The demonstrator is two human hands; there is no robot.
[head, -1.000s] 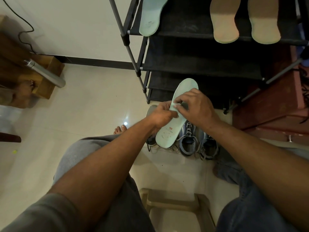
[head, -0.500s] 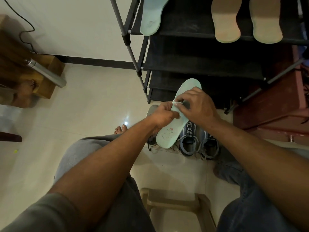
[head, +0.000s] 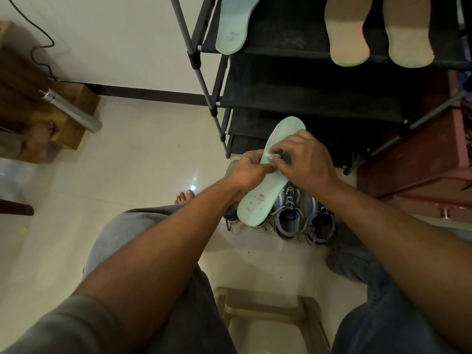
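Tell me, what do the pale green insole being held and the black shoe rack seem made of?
The insole looks like soft foam, matte: thin, dull, with a printed mark. The rack seems grey metal tubes, slightly glossy, carrying dull black cloth shelves.

Both hands hold a light green insole [head: 263,198]. The left hand [head: 249,171] grips its edge, and the right hand [head: 302,160] pinches its middle above blue shoes [head: 302,218].

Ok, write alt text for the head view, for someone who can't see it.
A seated person's left hand and right hand hold a pale green insole above blue sneakers; three more insoles lie on a black shoe rack.
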